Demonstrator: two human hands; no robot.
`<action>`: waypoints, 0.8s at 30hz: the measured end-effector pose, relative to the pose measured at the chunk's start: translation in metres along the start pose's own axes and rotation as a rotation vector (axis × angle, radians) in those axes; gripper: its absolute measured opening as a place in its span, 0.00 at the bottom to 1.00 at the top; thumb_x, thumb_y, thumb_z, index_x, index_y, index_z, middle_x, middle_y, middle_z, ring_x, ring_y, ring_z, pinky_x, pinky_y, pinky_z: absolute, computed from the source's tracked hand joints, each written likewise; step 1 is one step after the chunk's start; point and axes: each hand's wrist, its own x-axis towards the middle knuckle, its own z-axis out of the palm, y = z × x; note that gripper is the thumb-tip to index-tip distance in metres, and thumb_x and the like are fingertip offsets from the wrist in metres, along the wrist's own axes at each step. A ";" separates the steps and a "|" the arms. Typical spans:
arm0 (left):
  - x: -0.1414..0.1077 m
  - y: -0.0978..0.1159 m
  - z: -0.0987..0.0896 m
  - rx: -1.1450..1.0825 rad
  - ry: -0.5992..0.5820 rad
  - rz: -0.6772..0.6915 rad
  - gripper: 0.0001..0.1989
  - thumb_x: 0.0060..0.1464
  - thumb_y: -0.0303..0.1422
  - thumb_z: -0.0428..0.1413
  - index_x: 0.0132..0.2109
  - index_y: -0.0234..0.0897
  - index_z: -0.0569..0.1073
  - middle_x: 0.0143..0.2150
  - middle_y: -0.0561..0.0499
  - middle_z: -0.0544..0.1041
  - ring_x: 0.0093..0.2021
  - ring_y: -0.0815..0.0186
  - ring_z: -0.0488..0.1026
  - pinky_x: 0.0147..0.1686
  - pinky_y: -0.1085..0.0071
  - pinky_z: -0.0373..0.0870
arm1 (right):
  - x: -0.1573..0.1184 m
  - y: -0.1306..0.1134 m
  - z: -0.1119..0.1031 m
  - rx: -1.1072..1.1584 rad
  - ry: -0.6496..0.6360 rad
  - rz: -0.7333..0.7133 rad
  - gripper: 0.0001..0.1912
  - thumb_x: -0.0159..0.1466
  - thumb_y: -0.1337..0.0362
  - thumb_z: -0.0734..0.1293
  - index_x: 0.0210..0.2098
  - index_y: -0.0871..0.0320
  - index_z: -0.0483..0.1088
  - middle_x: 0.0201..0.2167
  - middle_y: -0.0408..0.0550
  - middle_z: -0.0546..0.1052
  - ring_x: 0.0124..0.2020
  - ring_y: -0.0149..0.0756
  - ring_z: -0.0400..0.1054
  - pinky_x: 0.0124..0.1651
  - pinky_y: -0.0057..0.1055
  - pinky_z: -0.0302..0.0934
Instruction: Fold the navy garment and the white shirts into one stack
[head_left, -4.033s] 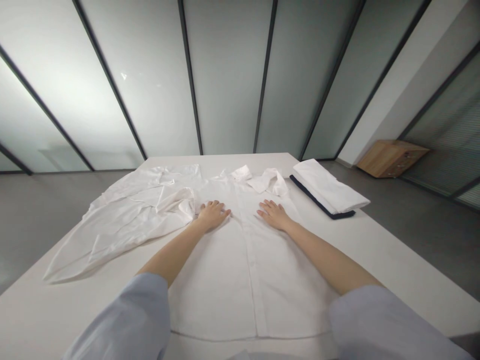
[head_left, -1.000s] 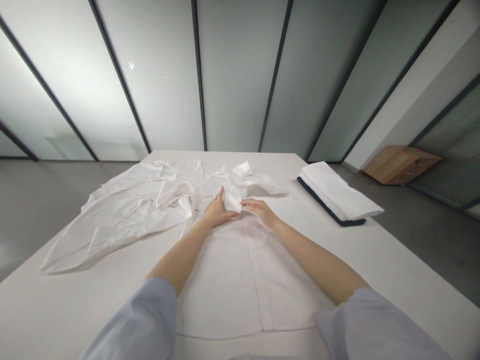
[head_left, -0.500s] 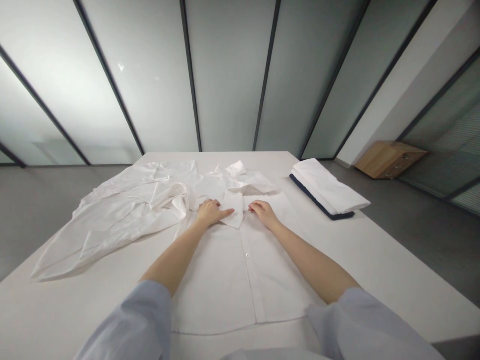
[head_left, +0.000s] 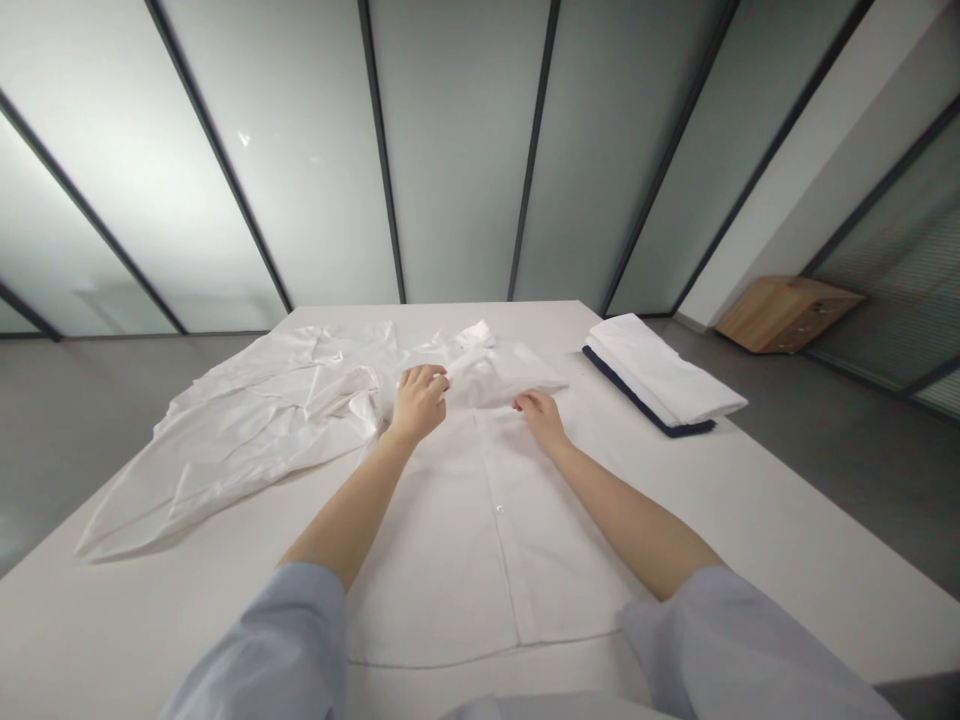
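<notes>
A white button-front shirt [head_left: 442,540] lies spread on the table, its hem toward me and its upper part gathered in loose folds. My left hand [head_left: 421,402] is raised a little at the left of these folds, its fingers curled in on the shirt's cloth; the fingertips are partly hidden. At the right of the folds, my right hand [head_left: 541,415] pinches the shirt's cloth between thumb and fingers. A small button shows on the front strip between my forearms.
Another rumpled white garment [head_left: 247,430] covers the table's left side. Folded white cloth [head_left: 660,370] rests on a dark folded cloth [head_left: 637,390] at the right. The white table [head_left: 750,560] ends near frosted glass panels; a wooden cabinet [head_left: 787,313] stands beyond.
My left hand has lifted and curled from lying flat with the thumb out. The strip of cloth between my hands has been folded up and away. My right hand has shifted slightly right.
</notes>
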 end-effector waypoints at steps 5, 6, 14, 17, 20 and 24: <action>0.006 0.006 -0.004 -0.163 -0.529 0.064 0.14 0.54 0.43 0.51 0.32 0.38 0.74 0.29 0.49 0.76 0.34 0.60 0.73 0.39 0.66 0.66 | 0.015 0.012 -0.020 -0.026 0.370 0.004 0.12 0.55 0.56 0.58 0.20 0.53 0.64 0.19 0.44 0.70 0.29 0.38 0.66 0.35 0.32 0.61; 0.007 0.007 -0.001 -0.179 -0.530 0.030 0.17 0.56 0.46 0.48 0.33 0.38 0.74 0.29 0.49 0.76 0.33 0.61 0.73 0.37 0.67 0.66 | 0.017 0.015 -0.023 -0.021 0.409 0.018 0.11 0.54 0.57 0.57 0.20 0.53 0.63 0.19 0.44 0.70 0.29 0.38 0.66 0.35 0.32 0.61; -0.007 -0.006 0.036 0.068 -0.354 -0.221 0.29 0.54 0.47 0.52 0.57 0.34 0.65 0.55 0.37 0.70 0.56 0.50 0.67 0.51 0.60 0.64 | 0.014 0.024 -0.017 0.016 0.212 0.131 0.10 0.53 0.55 0.60 0.25 0.54 0.66 0.21 0.44 0.73 0.28 0.39 0.68 0.34 0.33 0.62; -0.008 -0.011 0.042 -0.009 -0.455 -0.271 0.35 0.50 0.45 0.56 0.60 0.32 0.61 0.54 0.35 0.72 0.56 0.49 0.68 0.52 0.59 0.64 | 0.008 0.021 -0.012 -0.058 0.119 0.118 0.10 0.52 0.57 0.62 0.31 0.54 0.67 0.22 0.42 0.75 0.29 0.39 0.70 0.37 0.34 0.62; -0.004 -0.019 0.039 -0.183 -0.540 -0.305 0.33 0.49 0.34 0.56 0.62 0.33 0.61 0.54 0.37 0.73 0.53 0.53 0.71 0.51 0.62 0.66 | 0.006 0.020 -0.012 -0.145 0.070 0.134 0.09 0.53 0.58 0.61 0.33 0.54 0.67 0.19 0.40 0.73 0.28 0.39 0.71 0.37 0.34 0.61; -0.003 -0.033 0.016 -0.572 -0.662 -0.327 0.38 0.43 0.29 0.56 0.64 0.40 0.61 0.57 0.44 0.72 0.52 0.58 0.72 0.46 0.67 0.71 | 0.006 0.021 -0.013 -0.164 0.052 0.150 0.11 0.54 0.58 0.61 0.35 0.54 0.68 0.18 0.39 0.73 0.27 0.39 0.71 0.37 0.34 0.62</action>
